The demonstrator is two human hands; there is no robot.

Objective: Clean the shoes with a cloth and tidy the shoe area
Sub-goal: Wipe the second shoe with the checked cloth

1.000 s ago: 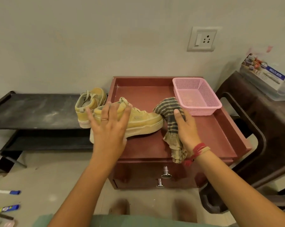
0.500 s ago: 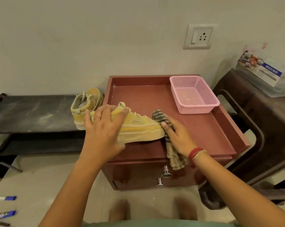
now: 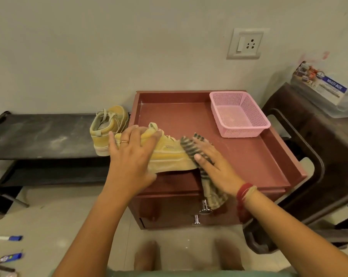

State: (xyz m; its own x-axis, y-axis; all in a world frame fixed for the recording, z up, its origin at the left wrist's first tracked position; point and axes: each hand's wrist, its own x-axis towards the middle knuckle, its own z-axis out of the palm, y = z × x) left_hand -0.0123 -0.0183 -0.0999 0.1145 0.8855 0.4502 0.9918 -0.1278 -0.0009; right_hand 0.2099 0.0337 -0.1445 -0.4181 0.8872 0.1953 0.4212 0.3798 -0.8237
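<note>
- Yellow sneaker [image 3: 170, 154] in the head view, lying across the front left of the red-brown cabinet [image 3: 239, 156] top, heel end out past the left edge, toe toward the middle.
- Long axis running left to right, pale sole band turned toward the near edge.
- Left hand [image 3: 133, 156] over the heel and collar, fingers curled down across the upper, gripping and steadying the shoe.
- Right hand [image 3: 214, 169] at the toe end, fingers straight and laid flat, pressing the striped cloth [image 3: 190, 147] against the toe cap; fingertips blurred, so no finer reading of the hold.
- One part of the cloth bunched between palm and toe, the rest trailing under the hand and hanging over the cabinet's front edge, just beside the drawer knobs [image 3: 205, 209].
- Deciding relation: toe just left of the right fingers, touching them through the cloth, with the rest of the upper stretching farther left along the shoe's length toward the left hand.
- Likely step in hand: wiping the toe. Probable next stroke along that axis, from toe toward the laces, by the right hand as the nearer one and the only one with the cloth.
- Second sneaker [image 3: 107, 128] upright on the black rack [image 3: 39, 136], just beside the cabinet's left side, untouched by either hand.
- Pink basket [image 3: 239, 114] at the back right of the cabinet top, well apart from both hands.
</note>
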